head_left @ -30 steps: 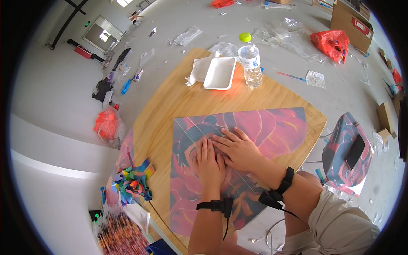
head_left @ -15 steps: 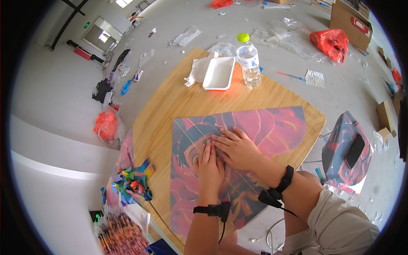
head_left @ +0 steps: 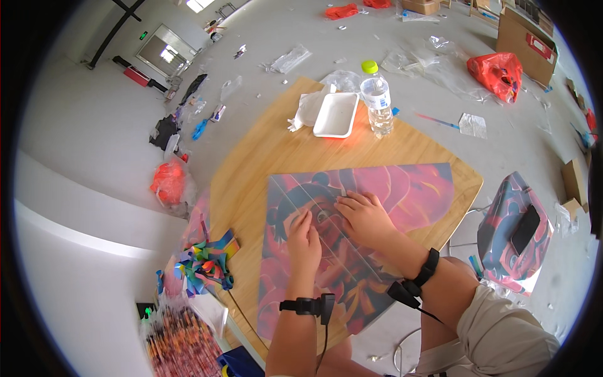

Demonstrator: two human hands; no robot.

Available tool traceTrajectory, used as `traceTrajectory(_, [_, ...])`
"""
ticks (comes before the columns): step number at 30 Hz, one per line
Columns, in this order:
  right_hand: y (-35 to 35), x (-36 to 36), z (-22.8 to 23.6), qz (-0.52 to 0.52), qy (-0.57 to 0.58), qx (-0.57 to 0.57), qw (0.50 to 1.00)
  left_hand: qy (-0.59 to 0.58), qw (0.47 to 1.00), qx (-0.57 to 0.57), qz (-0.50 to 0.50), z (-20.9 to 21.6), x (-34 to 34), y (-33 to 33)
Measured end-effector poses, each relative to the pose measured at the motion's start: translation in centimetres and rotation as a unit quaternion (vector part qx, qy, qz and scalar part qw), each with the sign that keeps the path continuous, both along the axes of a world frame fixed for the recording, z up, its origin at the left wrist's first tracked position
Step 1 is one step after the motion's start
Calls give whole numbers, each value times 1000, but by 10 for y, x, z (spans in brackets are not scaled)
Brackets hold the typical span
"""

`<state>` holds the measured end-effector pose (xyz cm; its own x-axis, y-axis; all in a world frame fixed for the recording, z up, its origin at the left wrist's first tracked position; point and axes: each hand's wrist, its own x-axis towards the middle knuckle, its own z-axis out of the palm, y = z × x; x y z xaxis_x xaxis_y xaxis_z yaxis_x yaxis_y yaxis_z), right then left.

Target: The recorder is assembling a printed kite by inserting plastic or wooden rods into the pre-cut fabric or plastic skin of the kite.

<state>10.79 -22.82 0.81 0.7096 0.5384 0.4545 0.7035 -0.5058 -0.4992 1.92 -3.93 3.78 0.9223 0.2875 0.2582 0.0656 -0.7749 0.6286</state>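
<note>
1 white rectangular tray (head_left: 337,115) rests near the far edge of the wooden table (head_left: 264,141). 1 clear bottle (head_left: 379,108) with a yellow-green cap stands upright just to the right of the tray. Crumpled white material (head_left: 306,109), apparently tissue or film, lies at the tray's left side. At right, 1 black phone (head_left: 522,230) lies on a patterned seat (head_left: 497,235). On the grey floor (head_left: 264,38): 1 red plastic bag (head_left: 497,72) near a brown cardboard box (head_left: 518,41), and 1 orange-red bag (head_left: 168,181) at left.
</note>
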Motion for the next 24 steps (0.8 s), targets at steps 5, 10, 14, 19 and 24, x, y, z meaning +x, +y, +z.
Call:
traceTrajectory(5, [-19, -11, 17, 35, 49, 16, 998, -21, 995, -93, -14, 45, -67, -40])
traceTrajectory(10, [-35, -24, 86, 34, 120, 86, 989, 11, 952, -300, 64, 126, -208, -66])
traceTrajectory(14, [-59, -36, 115, 67, 160, 67, 983, 38, 936, -315, 150, 153, -314, -62])
traceTrajectory(19, [-108, -97, 135, 134, 161, -46, 977, -90, 872, -412, 248, 163, -432, -72])
traceTrajectory(24, [-194, -158, 104, 157, 324, -35, 932, -174, 823, -397, 368, 118, -527, -68])
